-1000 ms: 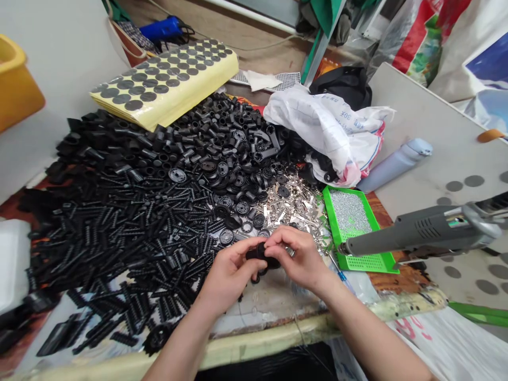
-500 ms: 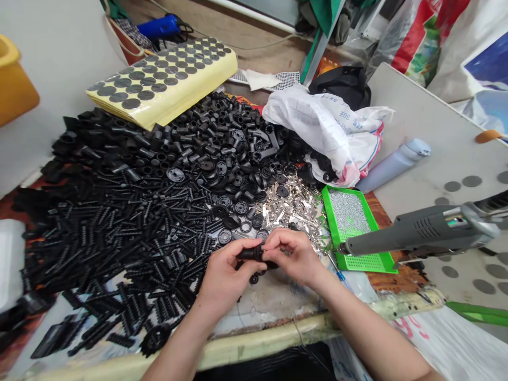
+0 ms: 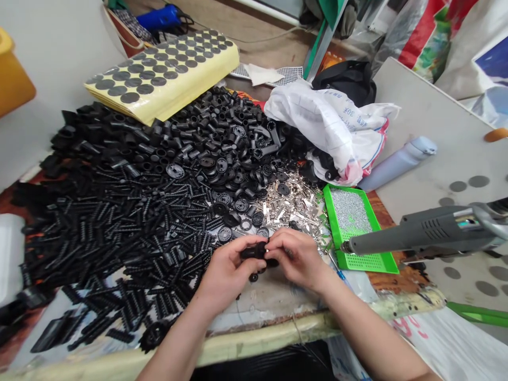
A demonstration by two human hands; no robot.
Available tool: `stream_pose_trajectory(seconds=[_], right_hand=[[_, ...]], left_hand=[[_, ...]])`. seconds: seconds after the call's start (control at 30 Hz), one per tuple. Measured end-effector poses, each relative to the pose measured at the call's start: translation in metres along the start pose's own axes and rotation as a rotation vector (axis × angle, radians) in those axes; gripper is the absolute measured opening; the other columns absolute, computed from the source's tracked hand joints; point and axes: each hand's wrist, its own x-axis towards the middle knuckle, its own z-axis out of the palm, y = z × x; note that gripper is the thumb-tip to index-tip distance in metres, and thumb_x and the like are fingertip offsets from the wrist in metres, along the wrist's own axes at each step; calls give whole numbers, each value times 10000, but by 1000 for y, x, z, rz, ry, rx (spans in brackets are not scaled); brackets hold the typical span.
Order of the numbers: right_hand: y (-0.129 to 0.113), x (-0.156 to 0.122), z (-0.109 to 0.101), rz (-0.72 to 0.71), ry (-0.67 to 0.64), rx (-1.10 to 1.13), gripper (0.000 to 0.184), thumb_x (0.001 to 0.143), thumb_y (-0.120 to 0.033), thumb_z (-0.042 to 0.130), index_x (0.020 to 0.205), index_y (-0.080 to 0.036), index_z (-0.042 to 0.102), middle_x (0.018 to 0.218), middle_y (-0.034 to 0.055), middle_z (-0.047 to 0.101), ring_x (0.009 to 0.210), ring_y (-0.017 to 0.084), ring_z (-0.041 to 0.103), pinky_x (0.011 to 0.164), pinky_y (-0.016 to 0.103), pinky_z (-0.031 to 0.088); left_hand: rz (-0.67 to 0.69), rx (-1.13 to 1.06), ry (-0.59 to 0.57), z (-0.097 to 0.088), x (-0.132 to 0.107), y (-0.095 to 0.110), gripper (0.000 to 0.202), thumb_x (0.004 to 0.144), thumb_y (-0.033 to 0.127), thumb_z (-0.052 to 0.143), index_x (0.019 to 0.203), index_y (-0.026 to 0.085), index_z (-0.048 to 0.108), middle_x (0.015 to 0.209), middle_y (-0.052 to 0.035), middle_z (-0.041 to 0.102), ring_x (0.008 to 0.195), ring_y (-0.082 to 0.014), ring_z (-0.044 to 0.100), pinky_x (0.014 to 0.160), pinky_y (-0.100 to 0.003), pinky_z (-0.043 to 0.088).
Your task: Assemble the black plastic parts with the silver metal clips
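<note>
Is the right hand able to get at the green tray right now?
Probably yes: the green tray lies just beside the right hand with nothing blocking, though that hand and the left hand grip a black part.

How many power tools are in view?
2: a grey screwdriver at right beside the green tray; a blue tool beyond the far edge. Clutter may hide others.

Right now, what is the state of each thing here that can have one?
left hand, closed on the black part, at its left end.
right hand, closed on its other end.
black part, held between both hands.
green tray, flat, holding small silver bits.
bottle, lying on its side, lid on.
white bag, crumpled.
</note>
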Motion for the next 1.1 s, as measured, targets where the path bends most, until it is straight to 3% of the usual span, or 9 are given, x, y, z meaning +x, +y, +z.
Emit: stream_pose_trajectory(seconds=[0.2, 0.37, 0.53, 0.9, 1.1], right_hand=[[-20, 0, -1, 80, 51, -70, 119, 881, -163, 525, 774, -199, 561, 691, 17, 616, 626, 144, 576, 565, 265, 453], [-26, -6, 3, 142, 140, -39, 113, 867, -141, 537, 786, -215, 564, 712, 10, 626, 653, 147, 594, 595, 275, 474], [-24, -10, 9, 122, 159, -139, 113, 880, -134, 513, 812, -209, 564, 715, 22, 622, 654, 152, 591, 590, 274, 470], [-28, -6, 14, 168, 232, -152, 141, 871, -127, 510, 760, -208, 544, 665, 6, 607, 606, 138, 568, 567, 257, 441], [-23, -7, 17, 130, 236, -150, 142, 878, -120, 505, 775, -209, 545, 666, 11, 599, 614, 143, 566, 572, 265, 449]], left_hand=[[39, -43, -78, -3, -1, 4, 315, 646, 93, 616, 927, 208, 699, 910, -1, 702, 813, -146, 609, 691, -224, 487], [-28, -84, -135, -3, -2, 7, 292, 677, 140, 605, 955, 186, 682, 790, -1, 660, 593, -105, 536, 569, -228, 458], [-22, -79, -85, 2, -2, 4, 238, 676, 188, 608, 910, 170, 649, 750, 8, 618, 513, -86, 491, 505, -231, 411], [1, -6, -59, 4, -4, 0, 269, 720, 201, 571, 985, 172, 603, 722, 17, 605, 615, -122, 534, 579, -240, 442], [-4, -90, -77, 5, -3, -1, 260, 732, 205, 574, 987, 169, 601, 708, 21, 612, 585, -123, 558, 602, -257, 444]])
